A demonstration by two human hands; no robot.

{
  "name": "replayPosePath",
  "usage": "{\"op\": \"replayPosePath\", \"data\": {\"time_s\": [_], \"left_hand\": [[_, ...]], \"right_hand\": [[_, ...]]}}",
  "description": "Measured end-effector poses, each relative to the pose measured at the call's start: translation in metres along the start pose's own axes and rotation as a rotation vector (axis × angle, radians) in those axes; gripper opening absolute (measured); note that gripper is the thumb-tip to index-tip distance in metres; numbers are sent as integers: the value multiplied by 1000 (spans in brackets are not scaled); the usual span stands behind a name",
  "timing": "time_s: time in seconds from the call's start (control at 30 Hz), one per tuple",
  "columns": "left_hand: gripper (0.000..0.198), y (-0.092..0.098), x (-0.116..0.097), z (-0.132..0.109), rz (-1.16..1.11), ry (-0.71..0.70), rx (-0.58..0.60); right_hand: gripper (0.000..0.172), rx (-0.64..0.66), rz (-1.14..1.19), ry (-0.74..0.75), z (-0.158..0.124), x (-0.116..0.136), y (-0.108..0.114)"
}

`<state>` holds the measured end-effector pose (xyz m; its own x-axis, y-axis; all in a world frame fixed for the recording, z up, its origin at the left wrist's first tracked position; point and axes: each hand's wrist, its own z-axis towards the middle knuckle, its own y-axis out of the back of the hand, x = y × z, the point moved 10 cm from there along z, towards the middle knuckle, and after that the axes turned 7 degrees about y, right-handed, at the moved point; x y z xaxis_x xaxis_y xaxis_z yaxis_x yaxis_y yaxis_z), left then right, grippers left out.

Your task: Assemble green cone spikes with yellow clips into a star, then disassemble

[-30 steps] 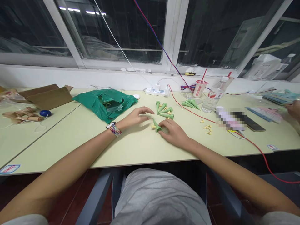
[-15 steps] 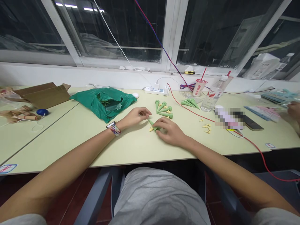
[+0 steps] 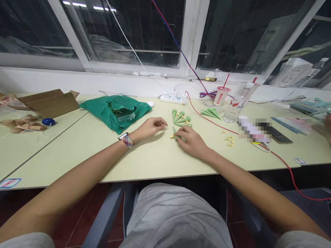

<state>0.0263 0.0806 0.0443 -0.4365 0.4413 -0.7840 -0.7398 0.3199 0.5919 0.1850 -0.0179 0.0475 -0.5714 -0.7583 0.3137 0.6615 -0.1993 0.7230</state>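
Observation:
My right hand point(image 3: 191, 140) rests on the pale green table point(image 3: 155, 158) with its fingers closed on a green cone with a yellow peg point(image 3: 175, 133). Just behind it lie several more green cones with pegs point(image 3: 181, 119) in a small row. My left hand point(image 3: 152, 124), with a beaded band at the wrist, lies on the table a little left of the cone, fingers loosely curled with nothing seen in them. A second heap of green cones point(image 3: 210, 113) sits further right, and loose yellow pegs point(image 3: 228, 141) are scattered to the right of my right hand.
A green plastic bag point(image 3: 116, 110) lies at the left, a cardboard box point(image 3: 49, 102) beyond it. A power strip point(image 3: 173, 100), red cable point(image 3: 271, 153), cup with straw point(image 3: 221, 95), water bottle point(image 3: 236, 103) and phone point(image 3: 276, 135) stand at the back and right. Another person's hand point(image 3: 326, 124) shows at the far right edge.
My right hand has slid the green cone a little away from me, toward the row of cones. My left hand's fingers have curled in slightly.

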Motion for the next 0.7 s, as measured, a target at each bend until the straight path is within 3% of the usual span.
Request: {"op": "replayPosePath", "data": {"time_s": [0.7], "left_hand": [[25,-4,0,0,17,6,23]], "right_hand": [[23,17,-37,-18,4,-12,0]]}}
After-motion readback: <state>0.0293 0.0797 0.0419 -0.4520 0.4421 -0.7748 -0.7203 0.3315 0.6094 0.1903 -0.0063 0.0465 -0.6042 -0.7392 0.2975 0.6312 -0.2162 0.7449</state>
